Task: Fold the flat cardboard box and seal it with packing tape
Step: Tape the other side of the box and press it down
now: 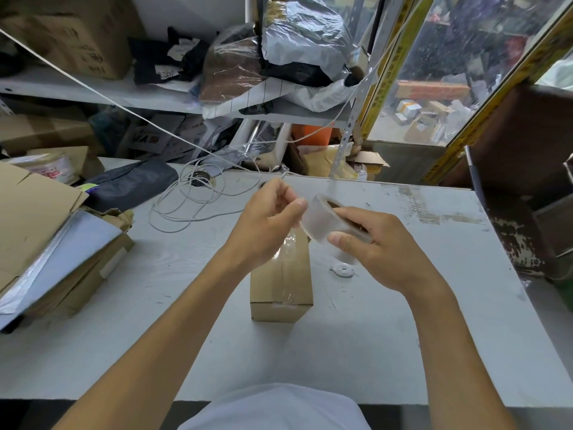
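Observation:
A small folded cardboard box (280,287) stands on the white table (372,336), with clear tape along its top seam. Above its far end my right hand (381,249) holds a roll of clear packing tape (322,223), thumb on the outer face and fingers through the core. My left hand (266,225) is just left of the roll, its thumb and fingertips pinched at the roll's edge. Whether it holds the free tape end I cannot tell.
A stack of flat cardboard and silver mailers (46,240) lies at the table's left. A coiled white cable (192,197) sits behind the hands. A small white disc (342,270) lies right of the box. Cluttered shelves (155,97) stand behind.

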`<state>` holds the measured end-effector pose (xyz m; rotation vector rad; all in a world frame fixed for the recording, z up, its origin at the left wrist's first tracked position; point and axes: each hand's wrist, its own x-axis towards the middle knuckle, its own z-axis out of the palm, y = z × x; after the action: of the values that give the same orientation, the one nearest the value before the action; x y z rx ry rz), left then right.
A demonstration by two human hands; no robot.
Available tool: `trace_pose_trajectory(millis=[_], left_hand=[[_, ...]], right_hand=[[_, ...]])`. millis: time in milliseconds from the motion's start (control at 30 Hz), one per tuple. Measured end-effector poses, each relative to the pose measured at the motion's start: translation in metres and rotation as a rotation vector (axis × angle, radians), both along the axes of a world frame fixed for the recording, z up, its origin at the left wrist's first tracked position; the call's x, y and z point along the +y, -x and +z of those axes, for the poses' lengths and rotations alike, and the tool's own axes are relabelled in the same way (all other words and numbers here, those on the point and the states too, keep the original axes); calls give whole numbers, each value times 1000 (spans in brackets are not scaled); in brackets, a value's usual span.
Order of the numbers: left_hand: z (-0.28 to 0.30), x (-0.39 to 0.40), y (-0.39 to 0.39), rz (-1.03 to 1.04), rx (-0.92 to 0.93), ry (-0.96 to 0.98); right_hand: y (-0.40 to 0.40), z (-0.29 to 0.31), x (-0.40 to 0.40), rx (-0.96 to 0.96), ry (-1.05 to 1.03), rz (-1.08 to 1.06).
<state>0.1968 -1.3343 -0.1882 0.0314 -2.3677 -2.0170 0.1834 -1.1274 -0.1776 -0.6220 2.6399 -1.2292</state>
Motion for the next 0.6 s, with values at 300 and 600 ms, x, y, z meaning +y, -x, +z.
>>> trace_pose_trajectory(millis=[300, 600], left_hand=[[-2, -10, 10, 129, -75, -135], [1, -36, 11, 97, -24, 11]], right_hand=[[-5, 3, -17, 131, 140, -59], [27, -9, -4, 356, -462, -38]])
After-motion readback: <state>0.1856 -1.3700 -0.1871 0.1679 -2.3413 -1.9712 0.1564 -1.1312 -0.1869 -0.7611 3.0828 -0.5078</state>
